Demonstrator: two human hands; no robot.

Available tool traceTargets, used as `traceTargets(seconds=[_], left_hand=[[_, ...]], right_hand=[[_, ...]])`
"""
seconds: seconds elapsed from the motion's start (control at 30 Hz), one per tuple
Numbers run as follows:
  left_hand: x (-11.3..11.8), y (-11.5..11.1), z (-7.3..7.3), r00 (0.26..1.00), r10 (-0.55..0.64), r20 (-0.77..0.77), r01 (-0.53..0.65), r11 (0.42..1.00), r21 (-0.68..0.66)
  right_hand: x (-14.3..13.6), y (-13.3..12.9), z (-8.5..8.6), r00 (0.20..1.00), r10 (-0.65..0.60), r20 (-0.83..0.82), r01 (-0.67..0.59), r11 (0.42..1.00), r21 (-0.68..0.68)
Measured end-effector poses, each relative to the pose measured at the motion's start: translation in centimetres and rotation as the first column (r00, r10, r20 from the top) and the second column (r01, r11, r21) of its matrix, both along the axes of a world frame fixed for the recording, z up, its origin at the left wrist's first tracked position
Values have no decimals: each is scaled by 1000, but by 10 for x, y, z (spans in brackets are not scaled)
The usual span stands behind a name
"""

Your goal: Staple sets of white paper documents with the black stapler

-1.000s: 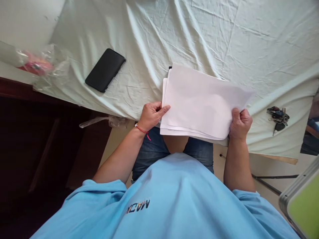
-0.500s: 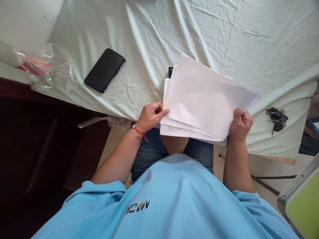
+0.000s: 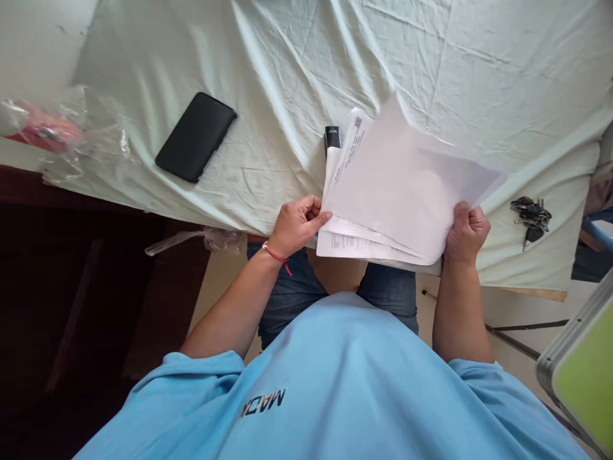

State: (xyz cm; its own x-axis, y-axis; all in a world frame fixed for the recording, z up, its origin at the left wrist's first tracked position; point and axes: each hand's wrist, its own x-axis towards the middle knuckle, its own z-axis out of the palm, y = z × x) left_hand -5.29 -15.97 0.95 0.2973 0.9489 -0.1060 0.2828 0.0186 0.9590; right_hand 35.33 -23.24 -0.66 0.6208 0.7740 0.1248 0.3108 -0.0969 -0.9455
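Note:
Several loose paper sheets (image 3: 393, 179) fan out above the table's near edge, the top one blank and the ones beneath printed. My right hand (image 3: 467, 233) is closed on their right edge, thumb on top. At their left edge my left hand (image 3: 301, 223) pinches paper between thumb and curled fingers; how many sheets it grips I cannot tell. The far left corner of the top sheet is lifted, and printed text shows on a sheet below. A small dark object (image 3: 332, 137) juts out past the papers' left side, its rest hidden under them.
A black tablet-like case (image 3: 196, 137) lies on the pale green tablecloth (image 3: 268, 76) at left. Clear plastic wrapping (image 3: 90, 137) is at the far left edge, and a bunch of keys (image 3: 531, 217) at right. A green-topped folding panel (image 3: 584, 364) stands near my right side.
The top sheet's left part has risen and shifted right, uncovering print on the sheet below. More of the small dark object shows. Both hands keep hold of the papers.

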Motion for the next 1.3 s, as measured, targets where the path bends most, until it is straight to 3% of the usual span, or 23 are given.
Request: traceTargets(seconds=[0.1, 0.2, 0.47, 0.73, 1.17, 1.3], left_hand=[[-1, 0, -2, 999, -26, 44, 30, 995, -95], [0, 2, -3, 999, 21, 30, -18, 994, -106], [3, 0, -2, 992, 120, -47, -118, 992, 45], [11, -12, -8, 933, 350, -78, -332, 925, 186], [12, -8, -5, 933, 333, -135, -294, 923, 247], [7, -9, -12, 965, 261, -19, -255, 956, 145]], right_hand=[[-2, 1, 1, 997, -78, -8, 79, 995, 61], [-6, 2, 0, 994, -102, -29, 104, 991, 86], [-9, -1, -5, 997, -81, 0, 81, 992, 94], [-10, -4, 0, 998, 18, 61, -21, 998, 64], [-10, -2, -2, 991, -57, 118, 51, 997, 57], [-8, 1, -6, 996, -68, 65, 58, 988, 146]])
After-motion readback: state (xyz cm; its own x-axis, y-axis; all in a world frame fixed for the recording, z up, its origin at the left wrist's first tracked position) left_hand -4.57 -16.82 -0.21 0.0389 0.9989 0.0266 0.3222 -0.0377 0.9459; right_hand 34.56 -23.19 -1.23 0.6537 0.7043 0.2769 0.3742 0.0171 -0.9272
